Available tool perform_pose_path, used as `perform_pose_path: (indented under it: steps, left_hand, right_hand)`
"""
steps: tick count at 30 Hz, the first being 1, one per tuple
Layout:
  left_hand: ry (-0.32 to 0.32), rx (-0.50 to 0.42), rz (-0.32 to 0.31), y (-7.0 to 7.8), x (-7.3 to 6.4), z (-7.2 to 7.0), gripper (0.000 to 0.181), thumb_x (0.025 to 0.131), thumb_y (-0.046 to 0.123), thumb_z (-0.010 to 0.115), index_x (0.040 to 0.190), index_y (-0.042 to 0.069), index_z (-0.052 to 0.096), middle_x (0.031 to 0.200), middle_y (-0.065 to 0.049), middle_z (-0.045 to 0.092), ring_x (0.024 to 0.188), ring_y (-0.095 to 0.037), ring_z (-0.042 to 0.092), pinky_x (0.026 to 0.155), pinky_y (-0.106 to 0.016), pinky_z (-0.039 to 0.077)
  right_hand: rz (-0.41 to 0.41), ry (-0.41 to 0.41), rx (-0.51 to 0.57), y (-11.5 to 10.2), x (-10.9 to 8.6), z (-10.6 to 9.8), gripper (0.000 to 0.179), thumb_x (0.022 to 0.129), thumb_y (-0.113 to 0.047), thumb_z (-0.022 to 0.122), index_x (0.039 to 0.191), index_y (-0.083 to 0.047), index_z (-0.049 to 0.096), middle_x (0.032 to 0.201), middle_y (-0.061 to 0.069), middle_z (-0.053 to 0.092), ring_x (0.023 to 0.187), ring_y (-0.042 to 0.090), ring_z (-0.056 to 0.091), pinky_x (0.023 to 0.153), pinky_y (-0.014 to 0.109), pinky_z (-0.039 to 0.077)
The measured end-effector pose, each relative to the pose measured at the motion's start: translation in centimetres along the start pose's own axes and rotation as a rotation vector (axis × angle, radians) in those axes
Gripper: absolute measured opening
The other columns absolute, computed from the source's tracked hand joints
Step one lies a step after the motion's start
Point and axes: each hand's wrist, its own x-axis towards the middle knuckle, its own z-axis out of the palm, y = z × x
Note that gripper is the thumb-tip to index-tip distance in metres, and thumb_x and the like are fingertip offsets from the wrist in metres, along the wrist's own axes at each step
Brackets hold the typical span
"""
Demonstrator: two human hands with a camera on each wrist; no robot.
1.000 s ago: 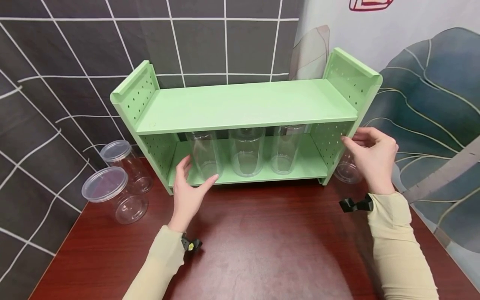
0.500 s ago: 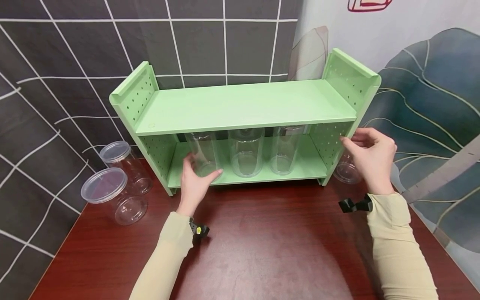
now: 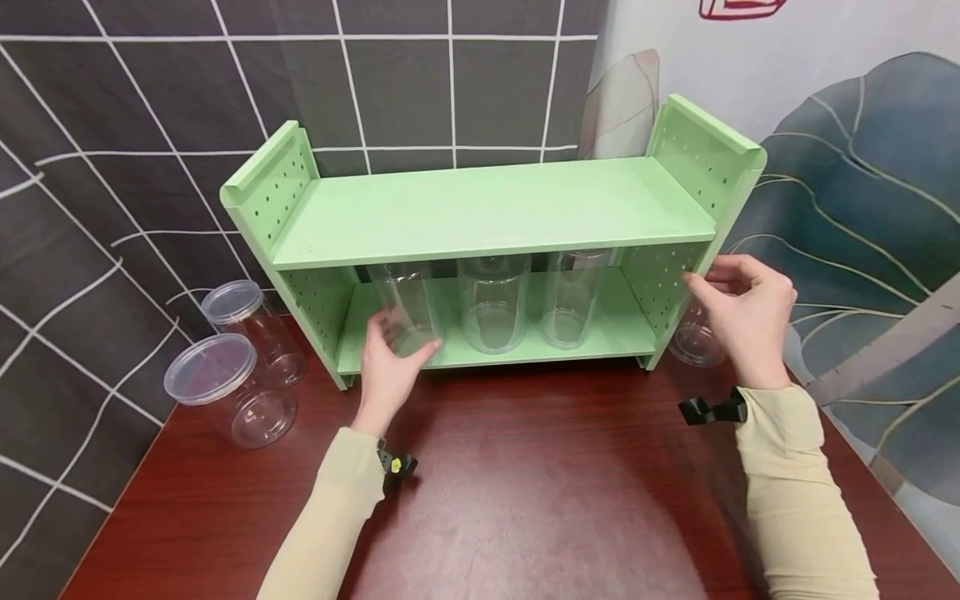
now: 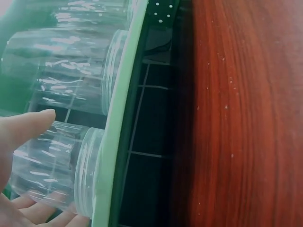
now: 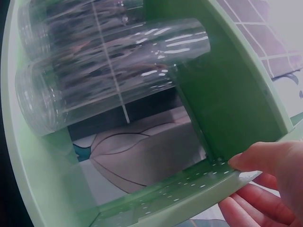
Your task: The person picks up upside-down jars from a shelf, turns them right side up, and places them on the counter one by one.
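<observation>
A light green two-tier shelf rack (image 3: 487, 208) stands on the table, with three clear lidded jars in a row on its lower tier. Around the lower part of the leftmost jar (image 3: 408, 300) my left hand (image 3: 386, 375) has its thumb in front and its fingers at the far side. The left wrist view shows those fingers through the clear wall of the jar. My right hand (image 3: 750, 317) pinches the front edge of the rack's right side panel (image 5: 199, 189), thumb inside and fingers outside. The middle jar (image 3: 493, 308) and the right jar (image 3: 573, 304) stand upright, untouched.
Two more clear jars, a wide one (image 3: 258, 417) and a narrower one (image 3: 281, 367), stand left of the rack. Another clear jar (image 3: 697, 342) is partly hidden behind my right hand. Reddish-brown table (image 3: 525, 483) extends in front; a dark tiled-pattern backdrop (image 3: 405, 92) rises behind.
My left hand has moved right and in toward the leftmost jar, and its fingers have closed round it. The right hand keeps its hold on the side panel.
</observation>
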Motion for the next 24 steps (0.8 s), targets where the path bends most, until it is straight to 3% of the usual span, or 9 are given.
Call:
perform_pose_path:
  steps: [15, 24]
  left_hand:
    - [0.004, 0.022, 0.029, 0.1, -2.6, -2.0, 0.088, 0.077, 0.026, 0.092, 0.145, 0.005, 0.04, 0.143, -0.017, 0.05, 0.127, -0.036, 0.053, 0.108, -0.046, 0.044]
    - [-0.031, 0.021, 0.129, 0.1, -4.2, -2.7, 0.08, 0.077, 0.024, 0.092, 0.141, 0.01, 0.046, 0.135, -0.01, 0.057, 0.125, -0.029, 0.056, 0.109, -0.042, 0.044]
  right_hand:
    - [0.012, -0.001, 0.007, -0.1, 0.0, 0.1, 0.033, 0.086, -0.023, 0.082, 0.113, -0.004, 0.076, 0.085, -0.015, 0.068, 0.076, -0.002, 0.066, 0.068, 0.009, 0.051]
    - [0.06, -0.018, 0.028, 0.0, -0.1, 0.1, 0.035, 0.087, -0.026, 0.082, 0.116, -0.008, 0.076, 0.091, -0.01, 0.07, 0.081, 0.003, 0.066, 0.067, 0.009, 0.051]
